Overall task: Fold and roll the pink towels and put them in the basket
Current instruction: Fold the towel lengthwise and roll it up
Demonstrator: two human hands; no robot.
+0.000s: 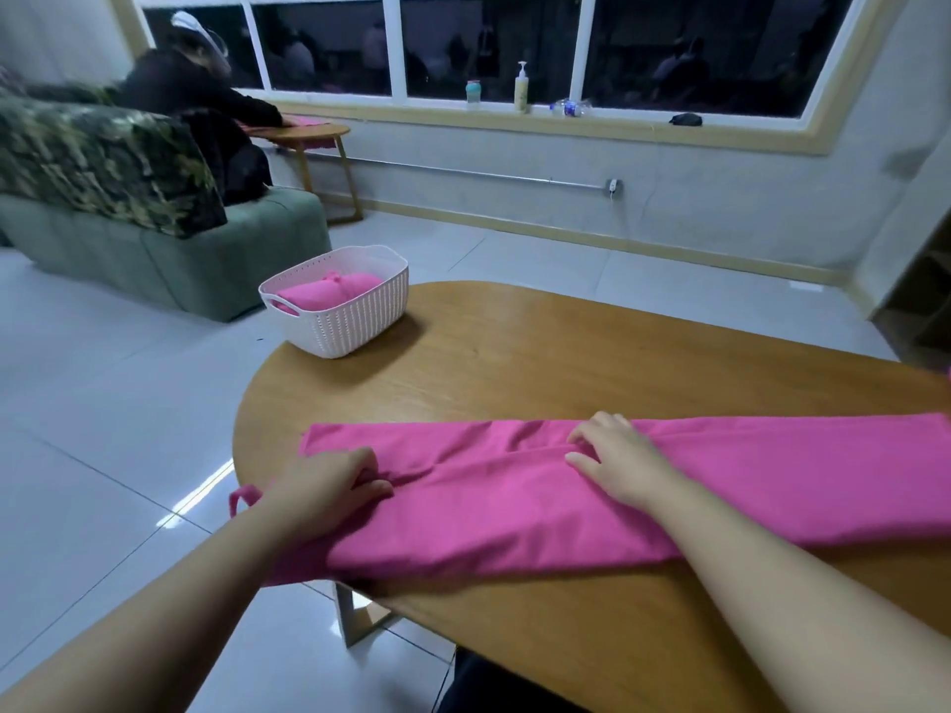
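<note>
Hands (pixel 329 481) (pixel 615 458) on pink towel (pixel 514 501); no legible writing.

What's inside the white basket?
Inside the white basket you can see rolled pink towels poking up near the rim. How many there are, and whether anything lies beneath them, cannot be seen, because the basket's wall and the towels themselves cover it.

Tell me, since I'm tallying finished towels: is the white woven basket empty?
Not empty: the white woven plastic basket on the wooden table holds rolled pink towel fabric; how many rolls, I cannot tell.
</note>
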